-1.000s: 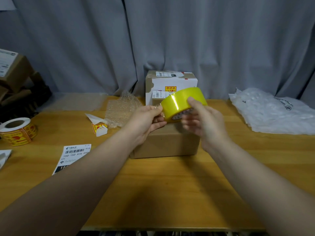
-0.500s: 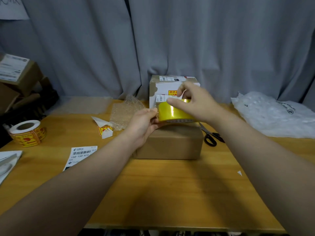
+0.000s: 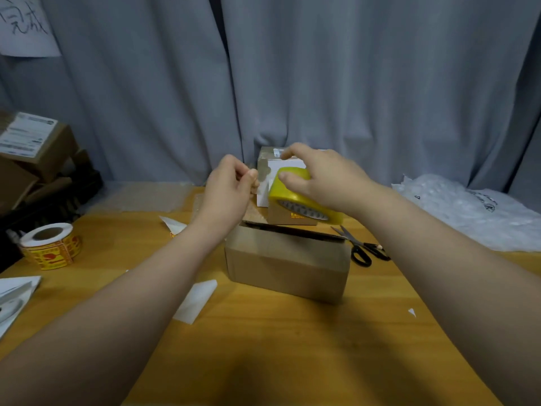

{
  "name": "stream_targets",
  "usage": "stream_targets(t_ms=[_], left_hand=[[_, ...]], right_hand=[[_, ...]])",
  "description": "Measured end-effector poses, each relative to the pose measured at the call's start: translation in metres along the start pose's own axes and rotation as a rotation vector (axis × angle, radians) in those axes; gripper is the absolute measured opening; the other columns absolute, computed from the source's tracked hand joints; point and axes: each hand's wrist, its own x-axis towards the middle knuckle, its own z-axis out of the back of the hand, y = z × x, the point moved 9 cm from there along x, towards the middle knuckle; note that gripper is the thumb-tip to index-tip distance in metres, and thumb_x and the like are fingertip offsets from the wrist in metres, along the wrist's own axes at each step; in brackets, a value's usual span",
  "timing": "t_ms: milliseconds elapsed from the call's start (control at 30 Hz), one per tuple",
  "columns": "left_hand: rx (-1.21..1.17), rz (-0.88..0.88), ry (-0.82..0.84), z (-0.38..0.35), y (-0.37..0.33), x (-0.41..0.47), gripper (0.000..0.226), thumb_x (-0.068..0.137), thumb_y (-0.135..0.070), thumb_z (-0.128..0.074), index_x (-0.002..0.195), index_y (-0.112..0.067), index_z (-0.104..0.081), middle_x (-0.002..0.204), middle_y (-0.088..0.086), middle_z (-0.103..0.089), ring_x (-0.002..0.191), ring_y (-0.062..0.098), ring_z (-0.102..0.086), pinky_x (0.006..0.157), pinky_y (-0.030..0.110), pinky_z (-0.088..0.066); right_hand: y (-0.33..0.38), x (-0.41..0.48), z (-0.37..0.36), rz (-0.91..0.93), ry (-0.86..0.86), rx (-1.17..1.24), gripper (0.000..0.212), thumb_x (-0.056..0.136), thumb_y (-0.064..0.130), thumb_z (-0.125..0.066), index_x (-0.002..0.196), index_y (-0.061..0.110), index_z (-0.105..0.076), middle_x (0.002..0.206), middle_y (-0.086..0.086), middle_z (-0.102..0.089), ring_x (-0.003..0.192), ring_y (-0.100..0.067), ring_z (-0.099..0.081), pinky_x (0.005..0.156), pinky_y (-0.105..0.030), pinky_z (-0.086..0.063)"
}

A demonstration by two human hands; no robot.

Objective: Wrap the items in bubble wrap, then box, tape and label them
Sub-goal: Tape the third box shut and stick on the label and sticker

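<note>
While right hand grips tape, wooden table meets grey curtain.

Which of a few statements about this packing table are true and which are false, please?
1. The right hand holds the yellow tape roll. True.
2. The scissors lie left of the cardboard box. False: they lie to its right.
3. The left hand pinches the tape end pulled from the roll. True.
4. The sticker roll stands on the box. False: it stands on the table, far left.
</note>
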Motion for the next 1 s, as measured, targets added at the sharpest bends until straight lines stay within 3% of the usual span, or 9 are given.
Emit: stream_targets(t_ms=[133, 300, 433, 500, 567, 633, 733, 833, 1000], left_hand=[[0.077, -0.093, -0.039, 0.011, -0.018, -0.002, 0.025, 0.095, -0.021, -0.052, 0.075, -0.029, -0.040, 0.075, -0.005, -0.059, 0.075, 0.019, -0.061, 0.073, 0.041, -0.051], [-0.031, -0.014, 0.114, 0.001, -0.018, -0.004, 0.008, 0.094, -0.018, -0.055, 0.092, -0.022, -0.048, 0.076, -0.004, -0.062, 0.070, 0.010, -0.063, 0.073, 0.031, -0.054], [0.068, 0.000, 0.369, -0.019, -0.003, -0.014, 0.087, 0.079, -0.030, -0.073, 0.145, -0.027, -0.017, 0.106, -0.005, -0.064, 0.097, 0.005, -0.062, 0.092, 0.027, -0.048], [0.114, 0.019, 0.460, -0.031, 0.009, -0.023, 0.117, 0.073, -0.032, -0.077, 0.149, -0.028, 0.012, 0.128, -0.003, -0.052, 0.120, 0.008, -0.048, 0.106, 0.028, -0.036], [0.152, 0.065, 0.510, -0.030, 0.029, -0.024, 0.123, 0.072, -0.038, -0.076, 0.146, -0.028, 0.022, 0.144, -0.004, -0.037, 0.134, 0.009, -0.032, 0.113, 0.029, -0.023], [0.252, 0.088, 0.665, -0.030, 0.048, -0.029, 0.105, 0.075, -0.044, -0.072, 0.150, -0.033, 0.001, 0.150, -0.013, -0.023, 0.137, 0.005, -0.022, 0.112, 0.025, -0.019], [0.343, 0.098, 0.867, -0.039, 0.065, -0.049, 0.054, 0.084, -0.044, -0.065, 0.134, -0.041, -0.044, 0.136, -0.023, -0.033, 0.122, -0.004, -0.029, 0.101, 0.017, -0.024], [0.117, 0.182, 0.657, -0.053, 0.074, -0.054, 0.035, 0.085, -0.037, -0.066, 0.119, -0.032, -0.061, 0.128, -0.016, -0.042, 0.113, -0.004, -0.038, 0.098, 0.011, -0.031], [0.062, 0.239, 0.450, -0.071, 0.092, -0.064, 0.019, 0.083, -0.042, -0.067, 0.100, -0.035, -0.065, 0.110, -0.020, -0.042, 0.121, 0.017, -0.039, 0.110, 0.040, -0.030]], right_hand=[[-0.008, 0.003, -0.008, 0.004, 0.095, -0.150, 0.034, 0.098, 0.040, -0.041, 0.131, 0.037, -0.045, 0.121, 0.001, -0.059, 0.102, -0.019, -0.051, 0.066, -0.033, -0.035], [-0.015, -0.002, -0.004, -0.025, 0.030, -0.111, 0.023, 0.098, 0.046, -0.042, 0.111, 0.033, -0.056, 0.103, 0.004, -0.058, 0.081, -0.016, -0.048, 0.058, -0.029, -0.033], [-0.008, -0.003, 0.011, -0.031, -0.092, -0.159, 0.027, 0.098, 0.049, -0.040, 0.111, 0.031, -0.057, 0.090, 0.007, -0.056, 0.079, -0.016, -0.047, 0.058, -0.030, -0.031], [-0.012, 0.000, 0.015, -0.058, -0.100, -0.148, 0.028, 0.097, 0.051, -0.042, 0.110, 0.033, -0.059, 0.096, 0.004, -0.061, 0.083, -0.018, -0.050, 0.059, -0.029, -0.031], [-0.021, 0.001, 0.016, -0.099, -0.083, -0.108, 0.027, 0.096, 0.051, -0.044, 0.108, 0.034, -0.062, 0.103, 0.005, -0.063, 0.085, -0.017, -0.049, 0.056, -0.028, -0.031], [-0.030, 0.002, 0.012, -0.116, -0.012, -0.068, 0.022, 0.094, 0.051, -0.048, 0.102, 0.036, -0.063, 0.100, 0.008, -0.059, 0.085, -0.015, -0.048, 0.055, -0.028, -0.031], [-0.036, 0.003, 0.008, -0.118, 0.089, 0.103, 0.016, 0.092, 0.047, -0.054, 0.093, 0.036, -0.066, 0.094, 0.011, -0.055, 0.086, -0.013, -0.050, 0.065, -0.028, -0.037], [-0.032, 0.006, 0.008, -0.108, 0.166, 0.197, 0.011, 0.090, 0.042, -0.060, 0.086, 0.035, -0.068, 0.081, 0.019, -0.054, 0.075, -0.007, -0.051, 0.061, -0.025, -0.038], [-0.015, 0.014, -0.017, -0.059, 0.396, 0.019, 0.015, 0.086, 0.042, -0.062, 0.078, 0.032, -0.070, 0.082, 0.011, -0.062, 0.079, -0.010, -0.056, 0.068, -0.027, -0.047]])
